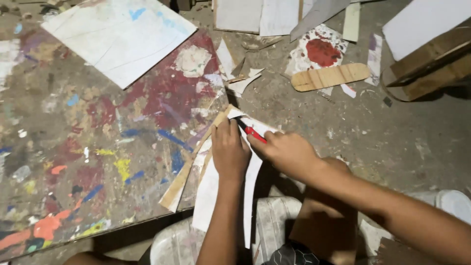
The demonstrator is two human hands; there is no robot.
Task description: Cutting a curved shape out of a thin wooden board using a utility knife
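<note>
My left hand [229,149] presses flat on a white sheet of board [208,189] that hangs over the edge of a paint-stained panel [83,147]. In my right hand [285,153] is a red utility knife [251,130], its dark tip touching the white sheet just beside my left fingers. A narrow curved white strip [250,196] runs down from the blade between my two arms. A thin wooden offcut [184,174] lies under the sheet along the panel's edge.
A large white board [117,39] lies on the panel at the top left. On the dusty floor are a skateboard-shaped plywood piece [329,76], a red-stained sheet [321,51], paper scraps [240,78], a wooden block [431,66] and white buckets [274,221] below.
</note>
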